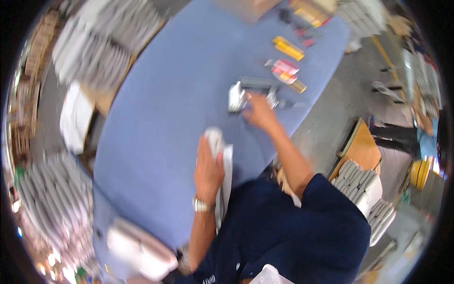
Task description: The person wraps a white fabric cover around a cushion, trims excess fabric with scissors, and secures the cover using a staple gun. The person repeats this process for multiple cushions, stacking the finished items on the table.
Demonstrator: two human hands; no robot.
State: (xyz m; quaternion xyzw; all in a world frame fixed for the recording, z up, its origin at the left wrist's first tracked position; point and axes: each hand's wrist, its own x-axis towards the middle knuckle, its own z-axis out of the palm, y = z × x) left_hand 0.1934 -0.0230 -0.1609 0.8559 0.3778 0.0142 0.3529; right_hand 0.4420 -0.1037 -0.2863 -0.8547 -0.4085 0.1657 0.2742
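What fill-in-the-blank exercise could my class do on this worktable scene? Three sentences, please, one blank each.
1. The left hand holds a rolled piece of ____ cloth.
2. The right hand reaches to a metal device lying on the ____ table.
3. The wristwatch sits on the ____ wrist.

Missing words: white; blue; left

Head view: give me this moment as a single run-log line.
left hand: holds white cloth | right hand: reaching to silver metal device | surface: blue table | image blurred
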